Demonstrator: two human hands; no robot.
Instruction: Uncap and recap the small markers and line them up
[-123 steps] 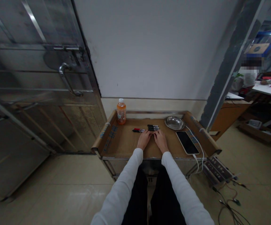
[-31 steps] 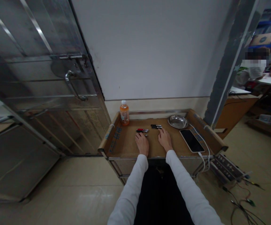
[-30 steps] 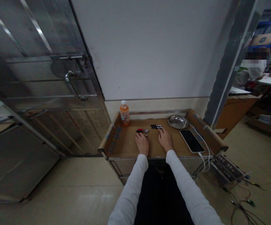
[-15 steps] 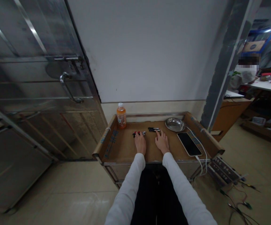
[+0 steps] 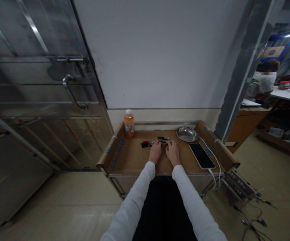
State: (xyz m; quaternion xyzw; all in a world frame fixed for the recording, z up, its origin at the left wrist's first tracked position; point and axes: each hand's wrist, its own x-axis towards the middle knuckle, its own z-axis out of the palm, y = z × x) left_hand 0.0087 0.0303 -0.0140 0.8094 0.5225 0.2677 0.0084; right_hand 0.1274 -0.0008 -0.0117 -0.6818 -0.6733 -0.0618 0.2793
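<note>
My left hand point(image 5: 155, 152) is over the brown cardboard top of the cart point(image 5: 132, 160), its fingers curled in at the right end of a small cluster of red and black pens point(image 5: 147, 144). Close beside it, my right hand point(image 5: 172, 153) has its fingertips bent together. A thin dark pen point(image 5: 163, 142) spans the gap between the two hands, its ends hidden by the fingertips of both. Just beyond the hands lies a separate black pen point(image 5: 163, 138).
An orange drink bottle point(image 5: 129, 125) stands at the back left. At the right are a shallow metal bowl point(image 5: 186, 134) and a phone point(image 5: 201, 156) with a white cable point(image 5: 215, 154). Raised sides edge the cart. A metal door point(image 5: 42, 83) is at the left; a person point(image 5: 265, 80) is far right.
My left hand has moved right, off the pen cluster, which now shows more. The hands are closer together. One of the two dark pens near my right hand is now between both hands.
</note>
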